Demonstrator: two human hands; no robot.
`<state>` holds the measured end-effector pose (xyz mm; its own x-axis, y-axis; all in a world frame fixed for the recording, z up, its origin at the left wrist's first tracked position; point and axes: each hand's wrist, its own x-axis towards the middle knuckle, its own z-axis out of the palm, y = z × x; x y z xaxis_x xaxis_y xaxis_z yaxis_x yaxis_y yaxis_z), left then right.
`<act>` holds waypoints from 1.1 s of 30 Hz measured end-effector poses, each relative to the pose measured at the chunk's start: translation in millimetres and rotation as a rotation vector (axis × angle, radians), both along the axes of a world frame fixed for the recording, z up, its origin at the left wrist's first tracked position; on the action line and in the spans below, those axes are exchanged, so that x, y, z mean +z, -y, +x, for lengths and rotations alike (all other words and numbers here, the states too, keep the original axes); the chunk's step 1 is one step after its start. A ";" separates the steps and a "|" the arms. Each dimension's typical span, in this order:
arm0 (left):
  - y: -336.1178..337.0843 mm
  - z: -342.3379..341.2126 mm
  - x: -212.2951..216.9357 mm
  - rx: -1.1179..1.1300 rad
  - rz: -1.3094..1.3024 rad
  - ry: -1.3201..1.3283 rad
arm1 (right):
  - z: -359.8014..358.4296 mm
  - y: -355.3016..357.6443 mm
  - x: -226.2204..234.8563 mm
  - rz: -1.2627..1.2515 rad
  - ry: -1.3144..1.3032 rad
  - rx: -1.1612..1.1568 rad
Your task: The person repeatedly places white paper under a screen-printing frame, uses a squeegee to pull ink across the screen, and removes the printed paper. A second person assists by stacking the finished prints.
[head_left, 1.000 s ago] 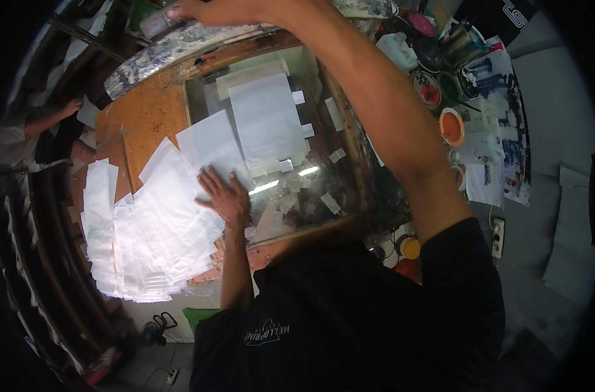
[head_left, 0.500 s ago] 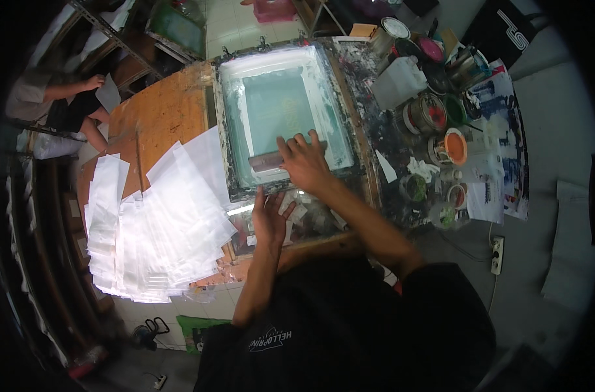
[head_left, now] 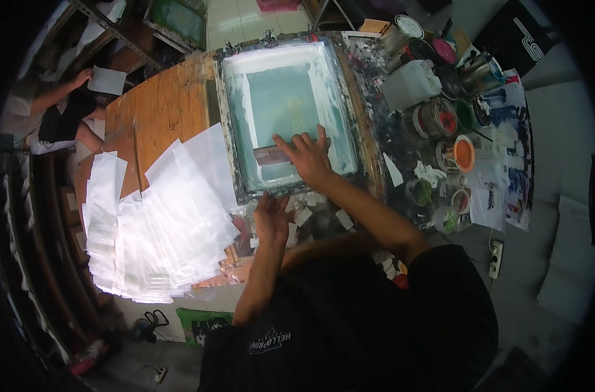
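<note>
A framed printing screen (head_left: 242, 117) with a pale green mesh lies flat on the work table. My right hand (head_left: 308, 155) grips a squeegee (head_left: 271, 155) on the lower part of the mesh. My left hand (head_left: 272, 219) presses flat on the near edge of the frame, fingers apart. A fanned stack of clear plastic sheets (head_left: 157, 225) lies to the left of the screen.
Several open ink cans (head_left: 434, 117) and an orange pot (head_left: 464, 151) crowd the stained bench on the right. Another person (head_left: 55, 114) at the far left holds a white sheet. A wooden tabletop (head_left: 163, 111) lies left of the screen.
The screen came down from raised to flat over the table. My right hand moved from the frame's top onto the mesh and took the squeegee. My left hand moved to the frame's near edge.
</note>
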<state>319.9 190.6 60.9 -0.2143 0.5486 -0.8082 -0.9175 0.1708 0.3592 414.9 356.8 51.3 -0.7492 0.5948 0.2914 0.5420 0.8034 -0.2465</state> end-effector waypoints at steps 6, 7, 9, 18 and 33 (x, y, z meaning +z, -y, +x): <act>3.9 -2.0 0.4 -0.048 0.072 -0.010 | -46.7 -98.4 -26.5 0.097 -0.007 -0.077; -1.1 -1.9 6.9 -0.047 0.035 -0.002 | -56.0 -123.0 -30.0 0.125 -0.011 -0.092; -4.3 -1.8 5.1 -0.041 -0.013 0.013 | -73.0 -168.5 -27.0 0.168 0.004 -0.132; 10.7 -1.4 -8.1 0.049 -0.052 0.048 | -25.7 -104.5 32.4 -0.329 0.198 0.060; -106.1 -76.0 112.1 0.042 0.804 -0.418 | -19.1 -75.2 233.1 0.201 -0.196 0.036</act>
<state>243.9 296.7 173.0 -0.4371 0.8987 -0.0363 -0.6851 -0.3066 0.6608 395.8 431.9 284.4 -0.6865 0.4846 0.5421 0.4701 0.8646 -0.1774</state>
